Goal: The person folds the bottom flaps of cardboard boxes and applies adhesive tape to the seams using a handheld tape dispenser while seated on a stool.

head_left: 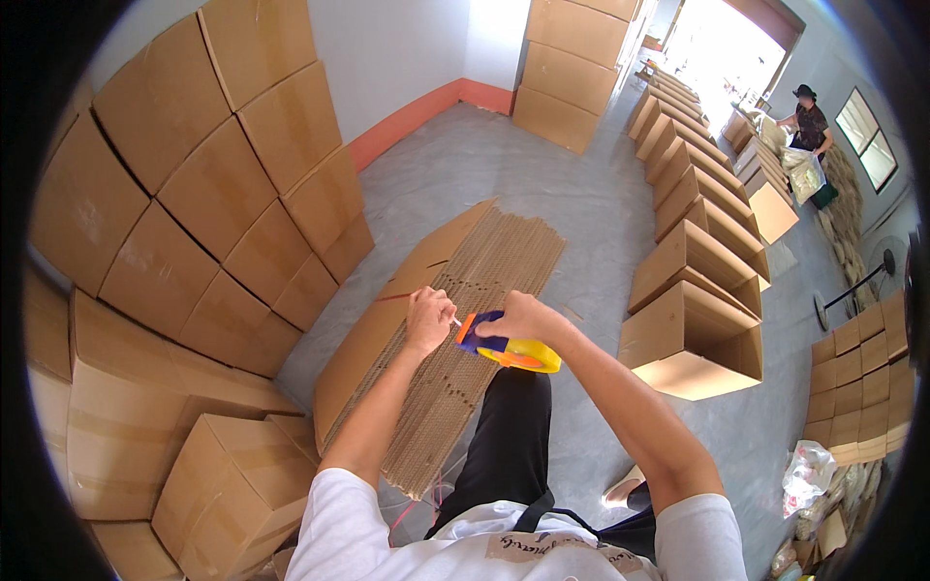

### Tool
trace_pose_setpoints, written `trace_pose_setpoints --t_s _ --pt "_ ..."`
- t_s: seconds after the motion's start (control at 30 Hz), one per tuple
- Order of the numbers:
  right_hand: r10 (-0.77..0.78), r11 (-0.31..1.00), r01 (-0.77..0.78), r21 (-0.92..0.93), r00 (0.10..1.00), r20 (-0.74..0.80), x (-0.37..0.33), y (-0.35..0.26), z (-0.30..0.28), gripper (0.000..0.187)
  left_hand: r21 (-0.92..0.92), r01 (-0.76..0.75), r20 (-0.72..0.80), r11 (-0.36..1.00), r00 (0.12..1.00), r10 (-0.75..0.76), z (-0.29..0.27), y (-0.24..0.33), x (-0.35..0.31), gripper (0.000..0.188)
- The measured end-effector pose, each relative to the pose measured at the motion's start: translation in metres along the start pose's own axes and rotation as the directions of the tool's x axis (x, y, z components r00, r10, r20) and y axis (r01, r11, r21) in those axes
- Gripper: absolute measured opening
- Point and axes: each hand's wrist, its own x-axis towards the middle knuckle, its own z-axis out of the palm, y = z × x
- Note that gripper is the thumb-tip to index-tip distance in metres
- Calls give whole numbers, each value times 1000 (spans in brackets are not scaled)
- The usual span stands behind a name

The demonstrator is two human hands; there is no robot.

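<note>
a: what's in the hands?

b: the right hand (518, 318) is closed around a yellow and blue tape dispenser (509, 349), held above the near middle of the floor. the left hand (429, 320) pinches the loose tape end (455, 322) just left of the dispenser, fingers shut on it.

a: and under them?

b: a stack of flattened cardboard sheets (465, 329), brown, standing on edge so the corrugated edges show, running from near to far across the grey floor (581, 194).

a: boxes around?

b: on the left a tall wall of closed brown cartons (194, 174), with more closed cartons (223, 484) at the near left. on the right a row of open cartons (693, 320) runs toward the far doorway, flaps up; the nearest looks hollow, i can't tell about the rest. far middle, a column of closed cartons (572, 68) stands against the wall.

a: anything else?

b: a white plastic bag (806, 474) at the near right beside small stacked boxes (857, 387), and another person (807, 126) at the far right by bagged goods.
</note>
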Motion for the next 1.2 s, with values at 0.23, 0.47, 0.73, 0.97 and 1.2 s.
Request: trace_pose_setpoints --t_s 0.23,0.47,0.73,0.97,1.2 --pt "74 997 -76 -32 996 -50 -1 13 7 60 18 43 48 999 998 -44 -1 -4 3 16" --pt "255 949 -225 221 960 -118 11 20 7 58 -3 -19 -67 1000 998 19 5 -4 1 18" --pt "-32 999 31 -24 999 -43 8 8 16 61 -4 -28 -25 1000 999 28 2 1 2 16" --pt "-226 915 260 -308 964 143 -15 -18 19 57 12 50 -52 999 997 -50 8 -8 5 17" --pt "170 972 -142 185 974 -147 -10 22 7 57 13 19 -96 1000 995 -17 4 -3 6 21"
